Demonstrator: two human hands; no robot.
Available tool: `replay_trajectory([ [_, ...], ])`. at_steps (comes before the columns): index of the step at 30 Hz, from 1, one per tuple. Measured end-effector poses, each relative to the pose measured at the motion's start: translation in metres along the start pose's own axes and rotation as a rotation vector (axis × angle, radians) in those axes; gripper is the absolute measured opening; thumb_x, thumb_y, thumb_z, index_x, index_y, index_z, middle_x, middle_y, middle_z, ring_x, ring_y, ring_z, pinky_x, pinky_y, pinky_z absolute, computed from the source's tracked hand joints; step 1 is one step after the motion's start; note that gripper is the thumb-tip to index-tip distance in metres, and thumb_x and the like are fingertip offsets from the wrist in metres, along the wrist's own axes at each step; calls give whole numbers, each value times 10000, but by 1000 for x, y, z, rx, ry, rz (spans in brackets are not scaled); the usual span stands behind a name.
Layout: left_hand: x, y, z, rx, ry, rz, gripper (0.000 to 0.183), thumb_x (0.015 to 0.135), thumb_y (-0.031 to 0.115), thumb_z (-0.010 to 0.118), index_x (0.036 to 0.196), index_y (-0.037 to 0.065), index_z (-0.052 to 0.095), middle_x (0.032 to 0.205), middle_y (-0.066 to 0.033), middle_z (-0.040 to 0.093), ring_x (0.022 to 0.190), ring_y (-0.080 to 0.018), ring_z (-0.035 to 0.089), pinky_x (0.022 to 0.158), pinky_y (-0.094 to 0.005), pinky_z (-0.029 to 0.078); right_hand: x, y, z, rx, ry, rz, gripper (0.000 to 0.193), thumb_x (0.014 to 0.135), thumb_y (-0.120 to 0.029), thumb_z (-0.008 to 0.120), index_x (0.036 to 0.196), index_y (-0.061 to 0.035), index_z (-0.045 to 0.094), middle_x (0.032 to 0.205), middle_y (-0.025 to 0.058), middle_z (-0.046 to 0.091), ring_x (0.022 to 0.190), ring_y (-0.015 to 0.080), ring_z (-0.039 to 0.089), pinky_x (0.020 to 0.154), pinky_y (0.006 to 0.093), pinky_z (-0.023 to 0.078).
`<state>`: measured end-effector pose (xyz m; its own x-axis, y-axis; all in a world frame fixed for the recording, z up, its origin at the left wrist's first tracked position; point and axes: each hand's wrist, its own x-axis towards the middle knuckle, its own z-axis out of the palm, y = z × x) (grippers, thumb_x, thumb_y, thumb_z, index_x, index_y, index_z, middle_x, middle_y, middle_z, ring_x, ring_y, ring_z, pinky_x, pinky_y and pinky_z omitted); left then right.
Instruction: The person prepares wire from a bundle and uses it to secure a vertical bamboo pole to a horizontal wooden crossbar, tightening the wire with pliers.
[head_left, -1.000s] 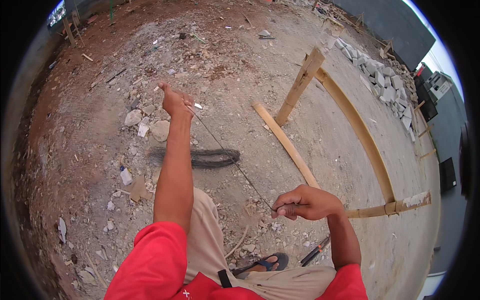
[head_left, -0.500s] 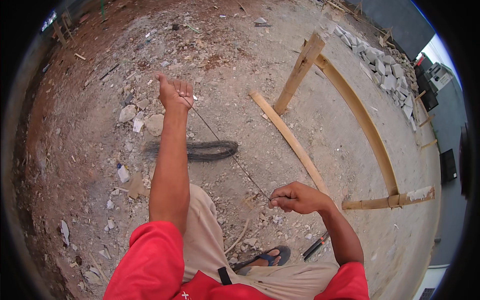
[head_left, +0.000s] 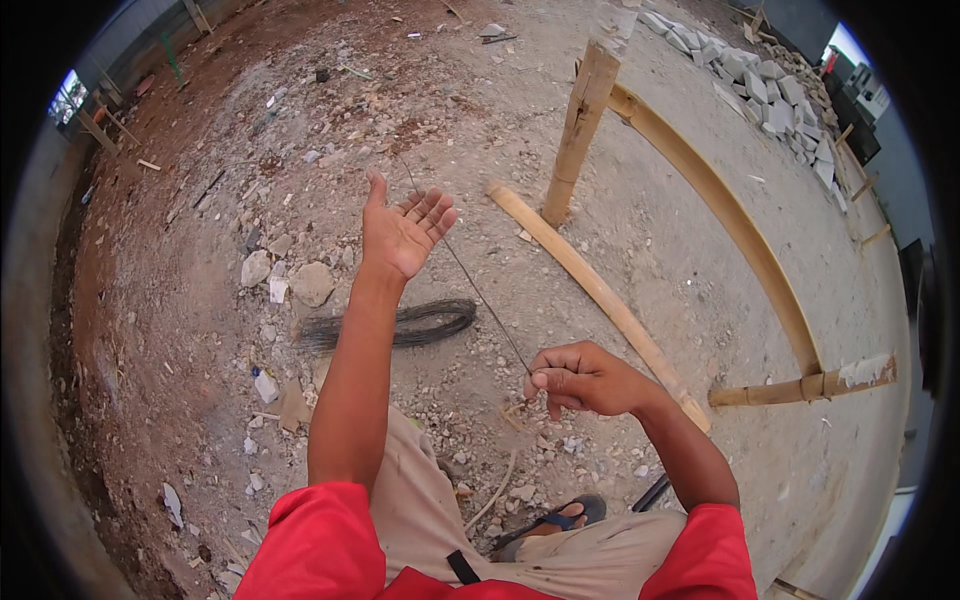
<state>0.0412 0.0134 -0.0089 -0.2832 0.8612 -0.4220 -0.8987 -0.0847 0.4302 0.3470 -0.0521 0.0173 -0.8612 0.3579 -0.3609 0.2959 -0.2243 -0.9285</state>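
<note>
A thin dark wire (head_left: 482, 294) runs up and to the left from my right hand (head_left: 583, 378), whose thumb and fingers pinch its near end. My left hand (head_left: 408, 228) is open, palm up with the fingers spread, and the wire passes behind or against its fingers. The wire's far end sticks out past the fingertips. Beneath my left forearm lies a looped bundle of dark wire (head_left: 437, 318) on the ground, partly hidden by that arm.
To the right stands a bamboo post (head_left: 580, 135) joined to a curved bamboo rail (head_left: 735, 215). A split bamboo strip (head_left: 590, 285) lies before it. Grey blocks (head_left: 775, 95) are heaped at the far right. Stones (head_left: 312, 284) and rubble litter the left. A dark-handled tool (head_left: 652, 492) lies by my knee.
My left hand has opened from its closed grip on the wire and moved right and slightly nearer. My right hand still pinches the wire, a little higher. The view has shifted slightly.
</note>
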Motion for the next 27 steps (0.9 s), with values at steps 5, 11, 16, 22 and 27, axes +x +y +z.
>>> replay_trajectory([
  [5,-12,-43,-6,192,116,52,396,1042,422,440,1006,49,566,681,11,462,529,-109,450,402,-256,379,-10,-17,0,-247,-18,118,305,1023,-273,513,1110,-16,652,766,16,594,646,108,581,616,290,470],
  [11,-81,-62,11,-198,338,-275,368,1042,370,457,812,102,560,560,66,257,428,-73,208,332,-244,156,-76,-64,63,904,-227,121,241,1031,-277,515,1125,-82,620,646,-28,477,585,98,480,655,298,464],
  [16,-177,-45,32,-434,492,-336,381,1040,374,462,783,107,549,562,68,252,425,-73,199,332,-244,146,-143,-129,171,1844,-209,-113,222,1029,-293,506,1077,-85,569,632,-26,419,577,123,437,754,319,468],
  [22,-264,58,117,395,687,43,379,1054,423,403,924,75,478,574,51,295,417,-57,246,340,-242,188,-158,-240,203,687,30,373,351,1049,-284,471,1203,12,581,921,74,651,905,171,634,832,335,494],
  [27,-314,121,164,553,768,242,400,1054,437,394,934,64,471,586,42,313,423,-62,305,351,-242,251,-135,-329,215,410,221,606,302,1039,-252,468,1160,-10,600,860,137,667,810,253,677,738,392,533],
])
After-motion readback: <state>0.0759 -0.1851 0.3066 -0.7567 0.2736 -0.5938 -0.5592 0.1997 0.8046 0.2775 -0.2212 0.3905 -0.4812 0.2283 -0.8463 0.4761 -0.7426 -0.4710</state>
